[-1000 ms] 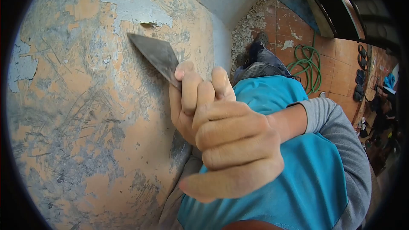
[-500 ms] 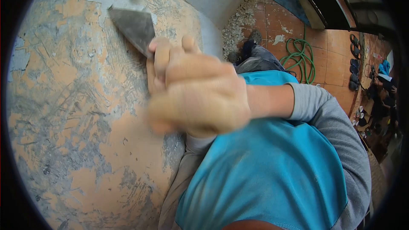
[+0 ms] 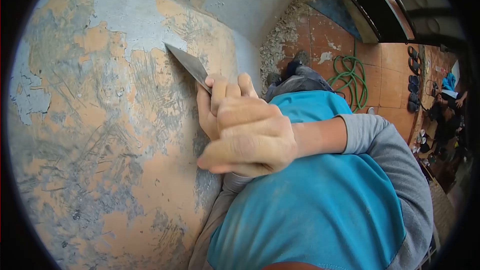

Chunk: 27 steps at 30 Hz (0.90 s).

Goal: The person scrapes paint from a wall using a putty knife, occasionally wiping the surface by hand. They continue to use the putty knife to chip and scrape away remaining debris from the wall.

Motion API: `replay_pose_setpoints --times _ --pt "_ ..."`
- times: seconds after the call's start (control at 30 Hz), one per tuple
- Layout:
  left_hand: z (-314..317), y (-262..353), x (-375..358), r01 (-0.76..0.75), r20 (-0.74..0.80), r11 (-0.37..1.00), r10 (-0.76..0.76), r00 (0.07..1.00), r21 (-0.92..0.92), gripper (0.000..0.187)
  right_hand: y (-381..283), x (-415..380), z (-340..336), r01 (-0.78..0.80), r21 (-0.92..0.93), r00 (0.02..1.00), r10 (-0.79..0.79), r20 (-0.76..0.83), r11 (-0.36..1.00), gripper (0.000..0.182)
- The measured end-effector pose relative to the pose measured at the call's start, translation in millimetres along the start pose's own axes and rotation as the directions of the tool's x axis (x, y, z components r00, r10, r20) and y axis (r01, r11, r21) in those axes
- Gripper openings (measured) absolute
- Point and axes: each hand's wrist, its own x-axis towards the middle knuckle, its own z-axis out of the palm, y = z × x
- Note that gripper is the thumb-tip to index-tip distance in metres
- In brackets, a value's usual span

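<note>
A metal scraper (image 3: 188, 64) has its blade tip at the lower edge of a pale grey paint patch on the scratched, peach and grey wall (image 3: 165, 175). My right hand (image 3: 255, 137) is closed around the handle, which it mostly hides, with its thumb toward the lower left. Behind and above it, my left hand (image 3: 206, 112) is partly covered, its fingers curled at the base of the blade. The two hands overlap. Whether the blade tip presses on the wall is hard to tell.
Paint flakes (image 3: 280, 40) lie along the wall's foot. On the tiled floor (image 3: 370, 82) are a coiled green hose (image 3: 350, 81) and a row of sandals (image 3: 413, 85). Another person's arm (image 3: 461, 100) shows at the far right, near clutter.
Both hands and the scraper have moved right and slightly down in view. The blade now appears narrower, turned more edge-on, and the hands are less blurred.
</note>
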Motion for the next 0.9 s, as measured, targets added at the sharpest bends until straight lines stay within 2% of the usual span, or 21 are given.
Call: replay_pose_setpoints --times 0.07,0.1,0.13,0.2,0.27,0.33,0.4,0.43,0.53,0.57,0.67,0.7,0.8,0.87,0.9 --pt "-6 0 -7 0.157 0.029 0.961 -0.154 0.988 -0.228 0.023 -15 -14 0 -0.142 0.034 0.99 0.142 0.014 0.989 0.015" --pt "-19 -13 -4 0.163 0.089 0.932 -0.142 0.986 -0.323 0.024 -16 -19 -3 -0.157 0.032 0.987 0.155 0.042 0.987 0.016" --pt "-32 -27 -2 0.073 0.094 0.981 -0.057 0.994 -0.179 0.025 -19 -23 -3 -0.182 0.035 0.982 0.18 0.059 0.983 0.016" --pt "-47 -41 5 -0.099 0.119 0.993 0.09 0.989 0.07 0.025 -15 -23 -3 -0.204 0.042 0.977 0.201 0.073 0.978 0.015" --pt "-42 -36 14 -0.105 0.139 0.99 0.091 0.986 0.098 0.025 -11 -13 -4 -0.206 0.062 0.976 0.2 0.085 0.977 0.014" --pt "-38 -30 16 -0.09 0.131 0.989 0.075 0.989 0.115 0.025 6 -14 6 -0.321 0.116 0.946 0.324 -0.004 0.94 0.012" --pt "-36 -29 14 -0.101 0.115 0.986 0.086 0.99 0.13 0.025 7 -13 9 -0.273 0.072 0.961 0.274 -0.016 0.959 0.009" --pt "-36 -31 14 -0.105 0.12 0.986 0.09 0.989 0.126 0.025 3 -8 2 -0.156 -0.009 0.988 0.157 0.017 0.988 0.008" --pt "-37 -29 15 -0.107 0.117 0.983 0.09 0.989 0.146 0.025 -1 1 -6 -0.153 0.014 0.987 0.152 0.055 0.988 0.004" --pt "-34 -29 23 -0.101 0.116 0.984 0.084 0.99 0.15 0.025 10 -4 -1 -0.231 0.08 0.973 0.229 0.031 0.97 0.004" --pt "-33 -35 18 -0.101 0.112 0.98 0.083 0.99 0.169 0.025 7 1 -9 -0.23 0.132 0.973 0.223 0.066 0.964 0.005" --pt "-34 -32 14 -0.103 0.109 0.979 0.085 0.99 0.175 0.025 3 3 -10 -0.204 0.096 0.977 0.196 0.082 0.974 0.005" --pt "-30 -28 21 -0.092 0.097 0.981 0.076 0.992 0.17 0.025 11 -1 2 -0.226 0.159 0.973 0.231 -0.01 0.961 0.004" --pt "-33 -28 17 -0.101 0.096 0.983 0.087 0.992 0.15 0.025 3 8 0 -0.136 0.164 0.99 0.141 -0.024 0.977 0.004" --pt "-36 -25 10 -0.093 0.084 0.984 0.081 0.993 0.152 0.025 -1 8 4 -0.037 0.209 0.999 0.044 -0.031 0.977 0.009"
